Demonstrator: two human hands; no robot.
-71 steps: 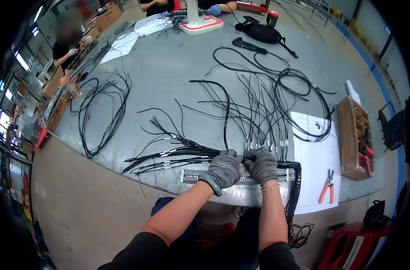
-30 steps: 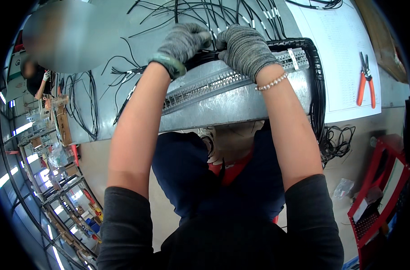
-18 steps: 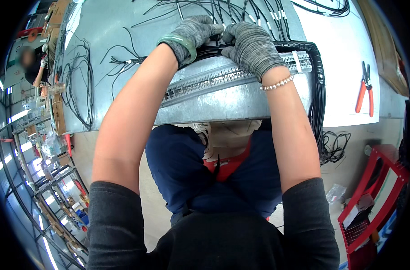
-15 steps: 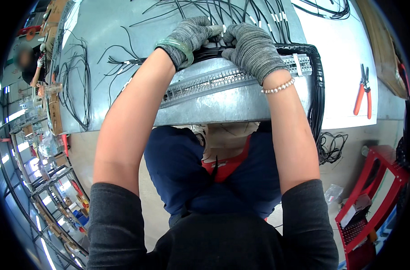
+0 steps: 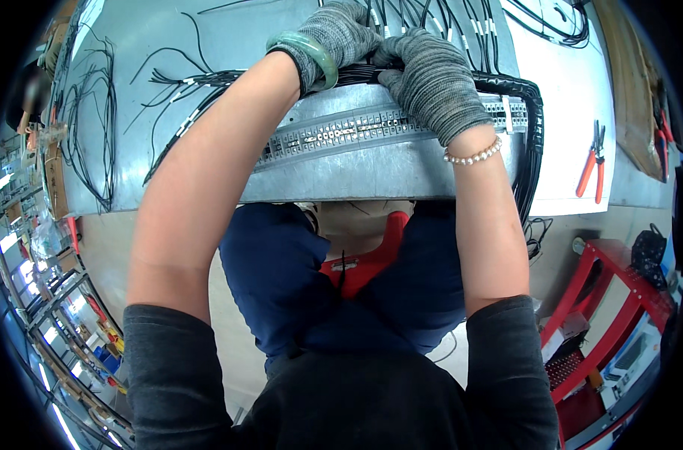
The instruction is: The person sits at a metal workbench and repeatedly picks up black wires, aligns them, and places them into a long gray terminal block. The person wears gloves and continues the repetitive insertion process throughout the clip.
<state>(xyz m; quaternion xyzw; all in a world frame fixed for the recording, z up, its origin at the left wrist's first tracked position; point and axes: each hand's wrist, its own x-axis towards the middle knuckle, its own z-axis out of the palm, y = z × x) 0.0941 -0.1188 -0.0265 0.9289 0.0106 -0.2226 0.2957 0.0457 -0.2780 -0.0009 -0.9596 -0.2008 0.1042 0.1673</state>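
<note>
Both my hands wear grey knitted gloves and are at the far part of a metal-topped table. My left hand is closed over black wires, its fingertips close to those of the right hand. My right hand curls round the same black wire bundle, thumb toward me; its grip is partly hidden. Separate wires with white marker sleeves fan out beyond the hands. In front of the bundle lies a long terminal strip on a metal rail, partly under my right wrist.
Pliers with orange-red handles lie on a white sheet at right. The wrapped bundle bends over the near edge. Loose wires lie at left. A red metal stand stands lower right. Another person is at far left.
The view has shifted, so the table and pliers sit differently. My left hand has moved slightly away from me and right along the wires; the right hand keeps its place by the bundle.
</note>
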